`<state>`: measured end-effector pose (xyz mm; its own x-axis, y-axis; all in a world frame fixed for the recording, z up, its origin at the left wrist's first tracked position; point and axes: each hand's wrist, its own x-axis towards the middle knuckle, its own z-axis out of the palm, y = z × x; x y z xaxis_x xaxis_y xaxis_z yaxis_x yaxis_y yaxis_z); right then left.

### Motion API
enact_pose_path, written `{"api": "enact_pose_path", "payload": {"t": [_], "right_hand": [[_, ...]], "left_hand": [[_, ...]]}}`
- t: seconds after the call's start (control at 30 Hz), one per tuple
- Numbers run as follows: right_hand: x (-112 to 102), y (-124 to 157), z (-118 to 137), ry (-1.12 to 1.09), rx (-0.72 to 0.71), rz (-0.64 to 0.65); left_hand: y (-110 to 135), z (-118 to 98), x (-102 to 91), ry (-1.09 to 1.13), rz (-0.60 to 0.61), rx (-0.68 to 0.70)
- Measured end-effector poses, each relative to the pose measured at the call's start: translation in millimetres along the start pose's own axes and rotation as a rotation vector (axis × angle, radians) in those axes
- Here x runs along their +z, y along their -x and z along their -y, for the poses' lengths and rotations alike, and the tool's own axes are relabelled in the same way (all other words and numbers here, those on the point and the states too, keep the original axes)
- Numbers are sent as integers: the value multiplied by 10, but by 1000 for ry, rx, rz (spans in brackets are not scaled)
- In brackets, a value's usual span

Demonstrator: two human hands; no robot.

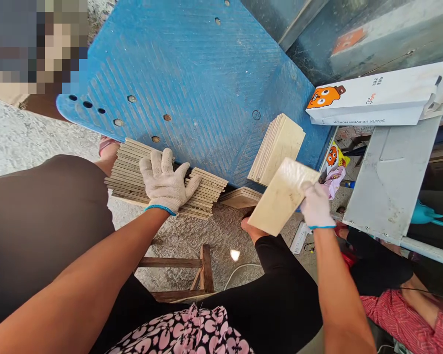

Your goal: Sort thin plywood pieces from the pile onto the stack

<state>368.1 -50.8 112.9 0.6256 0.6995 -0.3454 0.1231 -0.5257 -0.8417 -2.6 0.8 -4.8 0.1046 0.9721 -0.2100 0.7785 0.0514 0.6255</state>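
— Where is there room?
— The blue board (192,73) is bare farther back. The fanned stack (129,172) overhangs its near edge, and the small stack (278,147) sits tilted near its right edge.
— And the hands?
— The left hand (166,184) lies flat on the fanned stack, fingers spread. The right hand (315,204) grips one pale slab (280,196) by its corner, just off the near edge.

My left hand (166,184) and right hand (315,206) in white knit gloves (158,169), blue cuffs (160,209), black trousers (288,295), pink-flowered top (192,330)
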Motion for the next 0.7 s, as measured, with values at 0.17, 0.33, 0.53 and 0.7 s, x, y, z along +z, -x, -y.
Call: {"api": "enact_pose_path", "payload": {"t": [0.17, 0.33, 0.53, 0.7], "right_hand": [[-37, -817, 343, -84, 0, -107], [237, -1205, 357, -104, 10, -74], [491, -1404, 245, -41, 79, -132], [551, -1508, 241, 231, 48, -213]], "left_hand": [[0, -28, -38, 7, 21, -5], [-5, -10, -29, -49, 21, 7], [-6, 3, -5, -60, 13, -24], [-2, -14, -13, -44, 23, -36]]}}
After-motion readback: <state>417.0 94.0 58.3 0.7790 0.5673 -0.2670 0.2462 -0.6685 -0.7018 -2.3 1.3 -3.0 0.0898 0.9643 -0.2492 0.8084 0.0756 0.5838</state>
